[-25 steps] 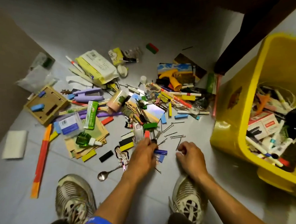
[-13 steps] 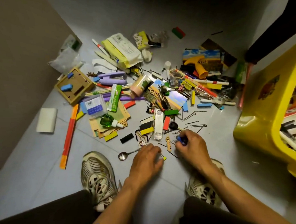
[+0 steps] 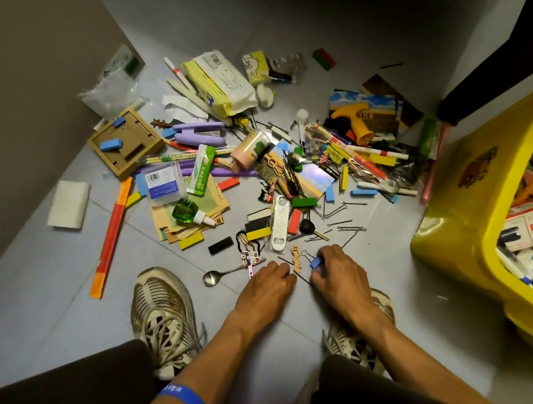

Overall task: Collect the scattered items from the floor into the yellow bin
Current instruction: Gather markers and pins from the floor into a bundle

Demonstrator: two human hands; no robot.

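right hand (image 3: 340, 272): curling closed around a blue binder clip (image 3: 315, 263) low over the floor (image 3: 387, 288); the grip is pinching the clip between thumb and fingers.
left hand (image 3: 268, 283): resting knuckles-up on the floor just beside the right; whether its grip is holding anything cannot be told, the fingers being folded under.
yellow bin (image 3: 464, 222): standing at the right edge, well apart from both hands, already part filled.
scattered items: lying in a dense heap ahead of the hands, with loose hairpins (image 3: 342, 225) and a tan wooden figure (image 3: 296, 259) nearest, a spoon (image 3: 212, 277) to the left.
risk, slipping: the small clip is probably sitting shallow in the grip, so it may be dropping out on the carry across to the bin.
risk, leftovers: thin dark hairpins are lying flat on the tile and may be getting missed or pushed aside by sweeping fingers.
risk, footing: shoes (image 3: 163, 315) are standing close to the strays, so a shift may be scattering them.
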